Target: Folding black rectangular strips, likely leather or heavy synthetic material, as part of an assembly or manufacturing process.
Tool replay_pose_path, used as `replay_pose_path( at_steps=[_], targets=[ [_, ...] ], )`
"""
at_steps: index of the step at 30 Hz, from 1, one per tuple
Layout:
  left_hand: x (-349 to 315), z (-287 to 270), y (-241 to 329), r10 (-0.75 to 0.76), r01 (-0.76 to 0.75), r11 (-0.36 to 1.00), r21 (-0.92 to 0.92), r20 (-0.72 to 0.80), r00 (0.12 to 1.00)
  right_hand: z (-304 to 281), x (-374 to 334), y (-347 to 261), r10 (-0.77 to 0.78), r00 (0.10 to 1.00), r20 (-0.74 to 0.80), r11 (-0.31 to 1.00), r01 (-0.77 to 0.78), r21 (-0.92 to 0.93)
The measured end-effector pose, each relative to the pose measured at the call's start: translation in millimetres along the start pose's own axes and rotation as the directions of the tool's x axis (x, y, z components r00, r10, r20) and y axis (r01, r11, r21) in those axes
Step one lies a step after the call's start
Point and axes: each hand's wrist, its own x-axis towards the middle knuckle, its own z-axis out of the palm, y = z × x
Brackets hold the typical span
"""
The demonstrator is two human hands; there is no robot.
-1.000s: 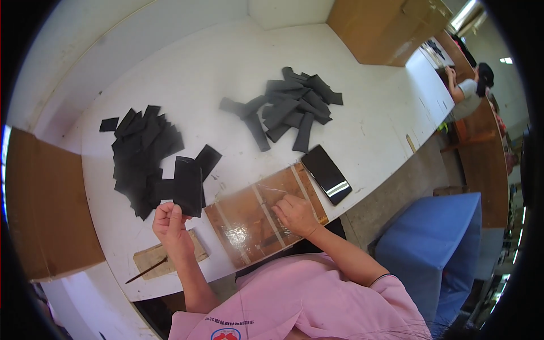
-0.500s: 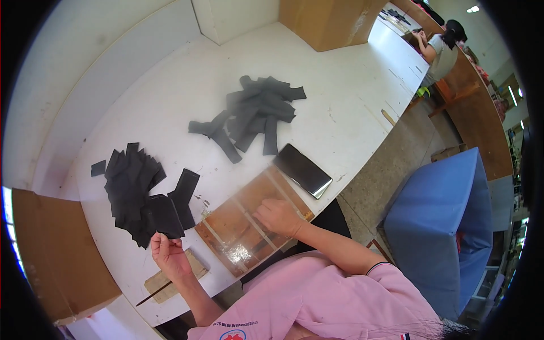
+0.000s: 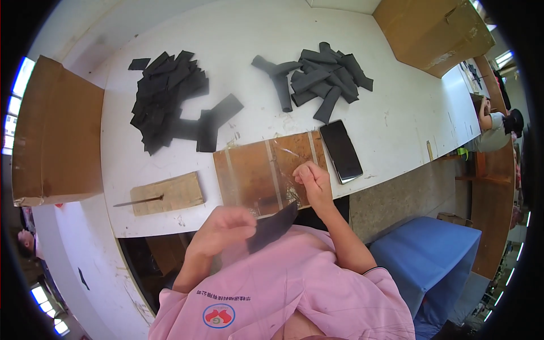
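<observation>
My left hand [image 3: 224,231], a little blurred, pinches one end of a black fabric piece [image 3: 273,228] in front of my chest. The piece hangs by the near edge of a brown board [image 3: 243,175] with pale strips across it. Above the board's right part my right hand [image 3: 313,182] is closed, thumb against fingers; whatever is in it is hidden or too small to name. At the far left lies a heap of flat black fabric pieces [image 3: 164,96], with an angled piece [image 3: 211,122] beside it. Rolled or folded black pieces [image 3: 328,79] form another heap farther right.
A black phone [image 3: 341,152] lies right of the board. On the left, a thin dark rod [image 3: 136,202] rests on a tan cardboard slab [image 3: 175,192]. Cardboard boxes stand at the left [image 3: 59,136] and back right [image 3: 433,34]. A blue bin [image 3: 425,255] is at the right; another person [image 3: 498,124] sits beyond.
My left hand has moved from the left heap toward my chest, bringing the black fabric piece. My right hand has lifted slightly off the board. The head view has turned left.
</observation>
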Motion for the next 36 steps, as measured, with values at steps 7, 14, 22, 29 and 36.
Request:
replay_pose_path(
  at_steps=[7,14,22,29,36],
  targets=[
    [38.2,31.5,-4.3,0.101,-0.100,0.991,0.090,-0.016,0.995,-30.5,-30.7,-71.3,0.084,0.856,0.510,0.961,-0.205,0.185],
    [44.5,43.4,-16.0,0.163,-0.129,0.977,0.169,-0.200,0.966,-30.2,-39.6,-60.9,0.189,0.920,0.343,0.927,-0.283,0.248],
    [48.6,36.8,-13.4,0.141,-0.152,0.985,-0.078,-0.136,0.981,-36.0,-36.6,-53.7,0.218,0.905,0.365,0.899,-0.332,0.286],
    [52.9,31.0,-11.9,0.120,-0.120,0.993,0.004,-0.086,0.989,-35.6,-36.2,-50.9,0.202,0.894,0.401,0.889,-0.339,0.307],
    [52.3,28.6,-5.0,0.033,-0.030,0.999,0.034,-0.090,0.995,-35.4,-31.7,-47.5,0.185,0.900,0.395,0.908,-0.310,0.280]
  ],
)
